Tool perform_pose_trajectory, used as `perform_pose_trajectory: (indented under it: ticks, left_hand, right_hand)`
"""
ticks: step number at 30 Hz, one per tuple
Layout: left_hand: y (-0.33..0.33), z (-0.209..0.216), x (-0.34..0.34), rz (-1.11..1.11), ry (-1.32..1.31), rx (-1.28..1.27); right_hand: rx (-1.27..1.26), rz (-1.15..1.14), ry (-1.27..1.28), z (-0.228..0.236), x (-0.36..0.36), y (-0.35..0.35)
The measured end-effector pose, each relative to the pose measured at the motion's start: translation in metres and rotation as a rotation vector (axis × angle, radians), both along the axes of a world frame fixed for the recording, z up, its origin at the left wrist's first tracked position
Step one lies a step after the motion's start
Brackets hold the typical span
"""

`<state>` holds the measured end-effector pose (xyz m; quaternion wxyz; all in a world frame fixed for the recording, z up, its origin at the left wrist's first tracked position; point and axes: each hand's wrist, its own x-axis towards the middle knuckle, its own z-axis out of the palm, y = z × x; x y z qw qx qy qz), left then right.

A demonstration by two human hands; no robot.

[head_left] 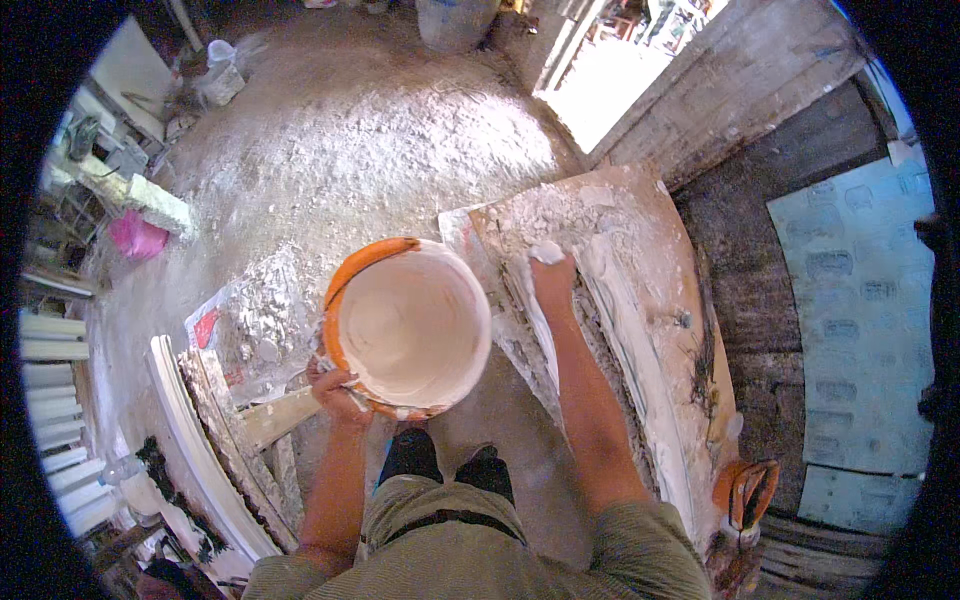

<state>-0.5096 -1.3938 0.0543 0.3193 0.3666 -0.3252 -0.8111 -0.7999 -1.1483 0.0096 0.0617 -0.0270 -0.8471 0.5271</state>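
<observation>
An orange bucket (407,325), its inside coated with pale plaster-like paste, is tilted so that its mouth faces up toward me. My left hand (340,392) grips its rim at the lower left, fingers wrapped round the edge. My right hand (552,280) is closed over the far end of a long mould (535,310) on the workbench (650,230). White paste (546,252) shows at its fingers, which are partly covered by it. Beside that hand runs a long white moulded strip (630,340), ridged along its length.
Long white mouldings (205,440) lean at my left by a wooden bar (280,415). An orange container (745,495) stands at the bench's near right end. Farther off are a pink bag (140,235), a large pale barrel (455,22) and a bright doorway (625,75).
</observation>
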Motion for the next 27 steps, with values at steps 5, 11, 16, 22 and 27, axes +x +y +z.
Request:
perform_pose_trajectory:
  ticks: [5, 11, 16, 22, 27]
  left_hand:
    - [0.063, 0.014, -0.014, 0.054, 0.056, -0.039]
    - [0.160, 0.031, 0.014, 0.068, 0.100, -1.116]
    - [0.249, 0.068, 0.037, -0.026, 0.145, -0.952]
    - [0.358, 0.133, 0.083, -0.164, 0.134, -1.655]
    - [0.424, 0.156, 0.101, -0.213, 0.424, -1.359]
  right_hand:
    - [0.063, 0.108, 0.006, 0.022, 0.046, 0.056]
    - [0.027, 0.255, -0.160, 0.029, 0.103, 0.152]
    - [0.357, 0.336, 0.069, 0.079, 0.160, 0.228]
    - [0.571, 0.378, 0.312, 0.153, 0.199, 0.273]
    - [0.328, 0.295, 0.135, 0.166, 0.234, 0.345]
